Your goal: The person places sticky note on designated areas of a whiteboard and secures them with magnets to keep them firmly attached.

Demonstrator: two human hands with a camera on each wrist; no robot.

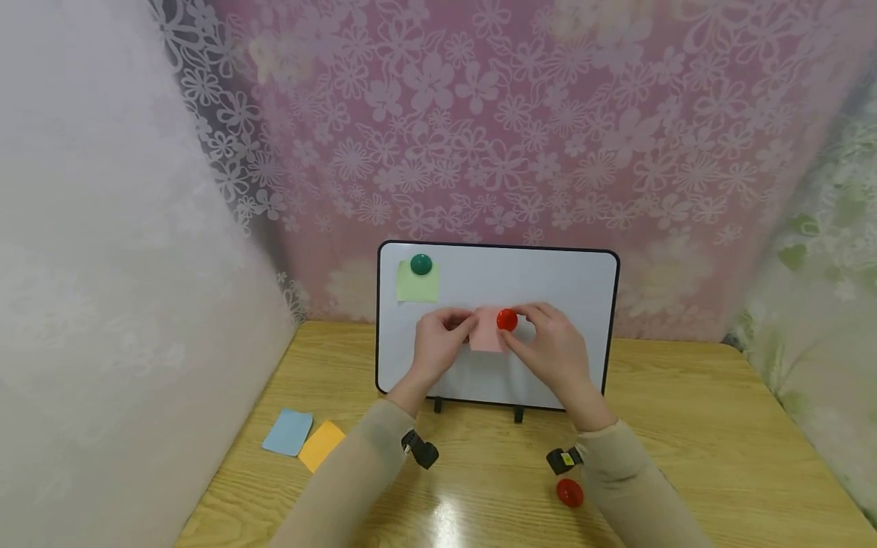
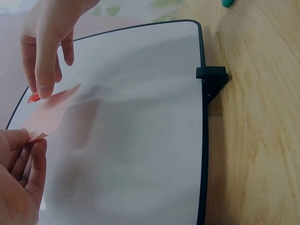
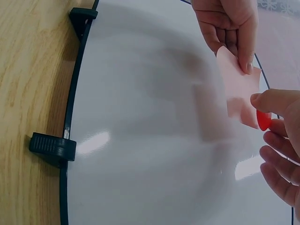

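Pinching a pink note (image 1: 485,335) by its left edge, a person's left hand (image 1: 440,340) holds the sheet before the middle of a whiteboard (image 1: 562,281) — seemingly just off the surface, judging by the separate pink reflection (image 2: 83,123). The right hand (image 1: 556,346) grips a round red button (image 1: 507,320) between thumb and forefinger, other fingers loose, at the note's upper right corner; whether button and paper touch is hard to tell. Steady work would likely mean the sheet level and flat, the button squared to the board, fingertips clear of its back.

Room to move shows above the hands and toward the right-hand black border (image 1: 610,327). Up and left, a green button (image 1: 421,264) sits on a pale green note (image 1: 414,289). Two black feet (image 1: 518,415) prop the lower edge — gentle pressure seems wise. On the wooden table (image 1: 699,434), a second red button (image 1: 570,493) lies just beside the right sleeve (image 1: 630,479), within brushing reach; blue (image 1: 288,432) and orange notes (image 1: 320,447) lie at left.
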